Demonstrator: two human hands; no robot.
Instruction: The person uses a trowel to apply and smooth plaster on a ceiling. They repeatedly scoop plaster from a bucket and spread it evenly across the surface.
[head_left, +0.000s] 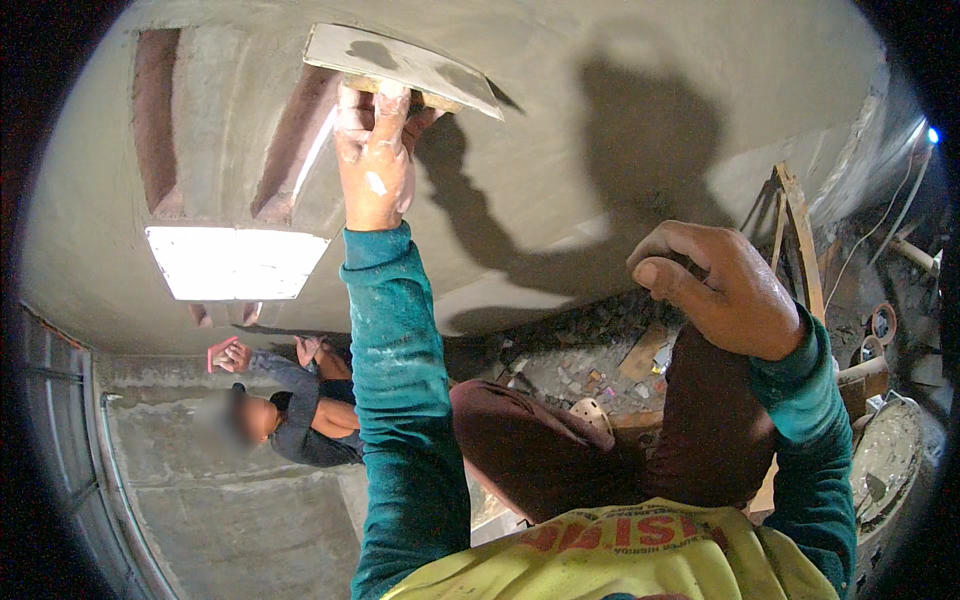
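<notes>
My left hand (375,150) is raised, its fingers wrapped round the handle of a plastering trowel (440,75). The long flat blade is pale with darker wet patches and lies at or close against the grey plastered surface (540,150); whether it touches along its whole length I cannot tell. Lower on the right, my right hand (725,285) rests at my bent knee (710,400). Its fingers are loosely curled, a gap shows between thumb and forefinger, and nothing is seen in it.
At the left, another person (300,410) in dark clothes holds a red-edged tool (220,355). A bright panel (238,263) and recessed slots (157,120) break the plaster. Rubble (570,360) covers the ground; a wooden frame (795,230) and a mortar-crusted tub (885,460) are at right.
</notes>
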